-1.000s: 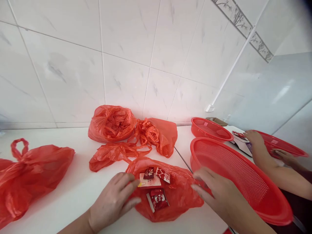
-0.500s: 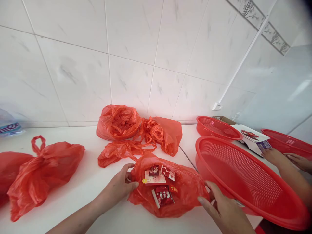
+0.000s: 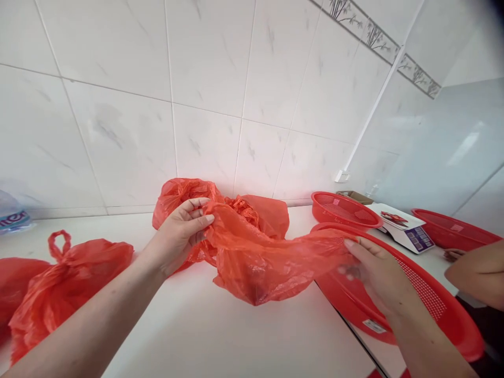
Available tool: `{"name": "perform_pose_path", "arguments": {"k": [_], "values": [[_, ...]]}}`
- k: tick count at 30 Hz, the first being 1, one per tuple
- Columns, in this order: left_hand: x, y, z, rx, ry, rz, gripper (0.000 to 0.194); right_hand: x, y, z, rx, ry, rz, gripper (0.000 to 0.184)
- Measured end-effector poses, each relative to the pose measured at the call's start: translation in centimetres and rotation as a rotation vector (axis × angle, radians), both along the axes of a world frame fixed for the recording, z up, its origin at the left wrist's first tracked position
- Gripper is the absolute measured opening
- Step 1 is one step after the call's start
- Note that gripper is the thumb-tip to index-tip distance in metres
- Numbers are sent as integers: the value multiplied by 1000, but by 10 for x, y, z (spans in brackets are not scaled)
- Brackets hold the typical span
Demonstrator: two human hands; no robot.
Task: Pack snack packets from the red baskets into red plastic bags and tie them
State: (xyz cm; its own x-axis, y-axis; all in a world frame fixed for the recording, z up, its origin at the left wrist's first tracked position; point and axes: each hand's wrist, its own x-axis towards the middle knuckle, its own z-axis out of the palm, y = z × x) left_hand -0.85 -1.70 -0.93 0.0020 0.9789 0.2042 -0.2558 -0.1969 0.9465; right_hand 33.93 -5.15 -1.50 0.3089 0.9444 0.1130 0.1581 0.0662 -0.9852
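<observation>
A thin red plastic bag (image 3: 263,268) hangs stretched between my two hands above the white table. My left hand (image 3: 183,228) pinches its left upper edge between thumb and fingers. At the other end my right hand (image 3: 370,262) grips the right edge, in front of the large red basket. The bag sags in the middle, and its contents are hidden apart from a dark shape low down. Behind it, against the wall, lie a red bag stuffed with crumpled bags (image 3: 169,202) and another red bag (image 3: 273,212).
Tied red bags (image 3: 90,262) sit at the left near a clear plastic package (image 3: 13,215). On the right are a large red basket (image 3: 464,325), a smaller one (image 3: 342,207), a scale (image 3: 409,231) bearing small packets, and another basket (image 3: 452,228). A co-worker's arm (image 3: 476,273) reaches in there.
Both my hands have raised the bag off the table and drawn its opening wide, so the packets inside no longer show. The co-worker's hand has moved away from the scale.
</observation>
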Motion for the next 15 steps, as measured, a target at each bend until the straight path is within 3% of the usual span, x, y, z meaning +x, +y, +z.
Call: {"name": "perform_pose_path", "arguments": {"k": [3,6,8,10,15], "values": [[-4,-5,4,36,372,6,39,-2,2,-1,-19,-228,-81,29],[-10,-9,2,176,799,259,38,-1,3,-9,-9,-281,-112,27],[-13,-12,4,230,904,418,38,-1,5,-14,35,-164,-85,23],[-14,-15,10,220,779,399,37,-3,9,-15,93,30,-3,18],[-5,-13,26,165,147,56,31,-28,25,-6,64,476,240,16]]}}
